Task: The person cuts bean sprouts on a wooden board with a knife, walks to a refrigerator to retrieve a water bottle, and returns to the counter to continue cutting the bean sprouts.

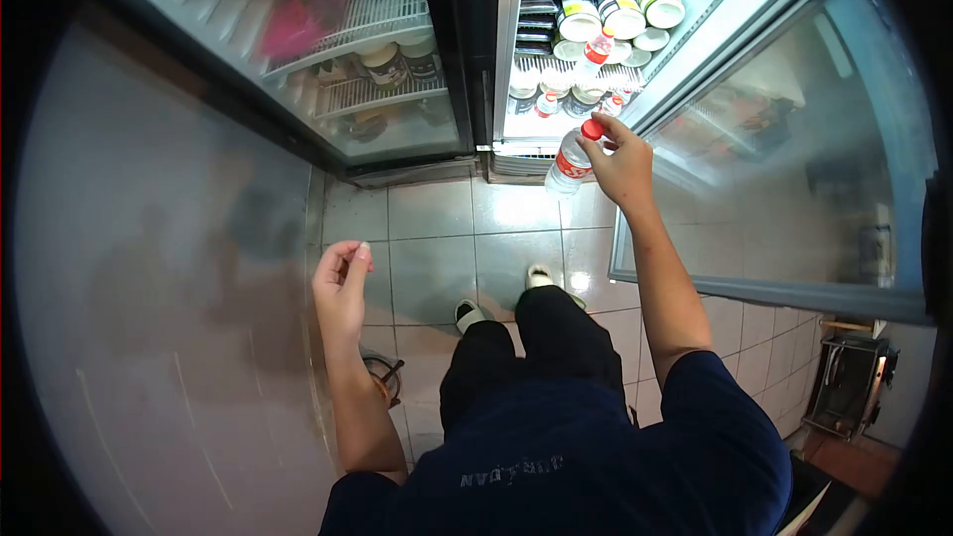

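Note:
A clear plastic bottle with a red cap and a red label hangs tilted from my right hand, whose fingers pinch it at the cap. It is just in front of the open, lit fridge. Inside, similar red-capped bottles stand among tubs with white lids. My left hand is raised over the floor at the left, its fingers curled together with the thumb against them; nothing shows in it.
The fridge's glass door stands open on the right. A second glass-fronted fridge is at the upper left. Below it runs a tiled floor. A metal rack stands at the far right, and a dark round frame lies near my left forearm.

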`<state>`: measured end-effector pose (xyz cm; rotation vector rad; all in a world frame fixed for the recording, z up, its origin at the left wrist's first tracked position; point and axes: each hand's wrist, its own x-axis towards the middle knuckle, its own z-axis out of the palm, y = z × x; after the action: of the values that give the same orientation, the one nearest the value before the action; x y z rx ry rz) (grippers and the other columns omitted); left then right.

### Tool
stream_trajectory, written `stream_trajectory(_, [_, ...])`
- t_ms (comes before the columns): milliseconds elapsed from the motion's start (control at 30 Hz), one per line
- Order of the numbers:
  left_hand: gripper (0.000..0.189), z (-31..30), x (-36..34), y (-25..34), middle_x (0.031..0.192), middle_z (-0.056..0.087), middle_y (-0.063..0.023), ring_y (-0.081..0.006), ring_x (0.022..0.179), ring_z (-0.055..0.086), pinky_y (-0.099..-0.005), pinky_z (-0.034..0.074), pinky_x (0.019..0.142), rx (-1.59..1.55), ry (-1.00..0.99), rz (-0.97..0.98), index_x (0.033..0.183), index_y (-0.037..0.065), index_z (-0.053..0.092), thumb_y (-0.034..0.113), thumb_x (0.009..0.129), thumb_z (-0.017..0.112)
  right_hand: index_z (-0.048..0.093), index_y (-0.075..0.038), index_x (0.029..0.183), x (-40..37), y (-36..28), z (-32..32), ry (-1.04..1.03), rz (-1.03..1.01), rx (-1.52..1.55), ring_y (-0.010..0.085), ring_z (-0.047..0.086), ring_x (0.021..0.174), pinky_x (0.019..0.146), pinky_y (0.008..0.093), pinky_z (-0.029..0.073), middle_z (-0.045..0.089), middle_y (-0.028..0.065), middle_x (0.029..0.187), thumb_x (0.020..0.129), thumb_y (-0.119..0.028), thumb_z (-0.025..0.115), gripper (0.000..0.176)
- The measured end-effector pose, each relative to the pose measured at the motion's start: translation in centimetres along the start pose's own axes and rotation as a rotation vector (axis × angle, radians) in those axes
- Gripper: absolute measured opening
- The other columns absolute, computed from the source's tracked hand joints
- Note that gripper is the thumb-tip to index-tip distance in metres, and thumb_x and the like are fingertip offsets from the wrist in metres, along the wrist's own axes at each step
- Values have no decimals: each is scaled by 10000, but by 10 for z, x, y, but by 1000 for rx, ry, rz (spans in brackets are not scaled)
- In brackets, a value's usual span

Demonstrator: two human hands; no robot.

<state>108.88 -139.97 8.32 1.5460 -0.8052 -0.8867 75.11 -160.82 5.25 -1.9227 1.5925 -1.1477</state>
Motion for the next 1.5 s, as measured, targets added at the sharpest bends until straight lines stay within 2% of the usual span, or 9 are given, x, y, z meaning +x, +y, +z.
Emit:
stream_trajectory(67, [107, 13, 24, -14, 826, 597, 17, -66, 768, 535, -216, 435, 728, 25, -14, -33, 997, 15, 637, 108, 946, 650, 700, -38, 1145, 14, 31, 29, 12, 47, -21, 234, 717, 801, 732, 335, 545, 739, 149, 983, 777, -241, 808, 434])
stream_trajectory(233, [105, 44, 67, -57, 829, 589, 24, -61, 769, 526, -217, 431, 716, 108, -18, -76, 996, 14, 635, 95, 936, 663, 694, -50, 1160, 52, 108, 121, 2, 83, 25, 264, 703, 761, 719, 360, 539, 732, 169, 969, 767, -236, 812, 451])
stream_trajectory(333, [111, 64, 80, -74, 829, 593, 3, -76, 789, 550, -218, 428, 746, 115, 11, -124, 990, 20, 628, 123, 951, 640, 682, -44, 1164, 76, 149, 178, -5, 60, -50, 353, 693, 846, 773, 401, 535, 717, 190, 965, 779, -181, 786, 422])
stream_trajectory(567, [99, 89, 94, -105, 840, 597, 8, -83, 802, 568, -237, 455, 757, 117, 83, -265, 994, 25, 631, 107, 944, 653, 640, -42, 1188, 95, 240, 282, -25, 61, -54, 352, 661, 1000, 863, 414, 520, 691, 169, 1075, 821, -76, 717, 376])
stream_trajectory(767, [83, 92, 96, -119, 839, 593, 11, -85, 799, 568, -237, 461, 771, 109, 125, -302, 985, 28, 633, 98, 944, 654, 647, -18, 1156, 102, 264, 305, 15, 1, -82, 371, 660, 982, 855, 408, 522, 686, 186, 1071, 811, -27, 700, 349])
stream_trajectory(800, [83, 93, 98, -120, 841, 593, 12, -85, 799, 567, -238, 462, 770, 128, 118, -295, 986, 28, 633, 97, 945, 653, 650, -8, 1139, 106, 262, 304, -60, 69, -68, 378, 659, 978, 852, 414, 521, 686, 192, 1070, 803, -20, 707, 342])
stream_trajectory(1233, [114, 95, 111, -120, 876, 587, 23, -68, 806, 541, -222, 443, 755, 120, 178, -298, 1000, 19, 636, 87, 922, 685, 646, -16, 1121, 130, 284, 333, -178, 56, -72, 372, 664, 975, 842, 412, 522, 693, 187, 1023, 800, -8, 712, 328])
stream_trajectory(1367, [117, 89, 110, -125, 873, 589, 20, -68, 813, 541, -222, 442, 762, 67, 196, -293, 998, 17, 634, 90, 922, 685, 648, -87, 1174, 137, 292, 339, -185, 57, -131, 394, 654, 921, 833, 453, 504, 690, 206, 958, 806, -53, 720, 376])
stream_trajectory(1500, [116, 83, 109, -131, 871, 593, 19, -70, 821, 542, -223, 441, 772, 42, 196, -293, 997, 17, 634, 92, 923, 684, 629, -74, 1204, 145, 297, 343, -214, 87, -246, 403, 650, 914, 832, 464, 499, 685, 219, 946, 822, -152, 729, 402])
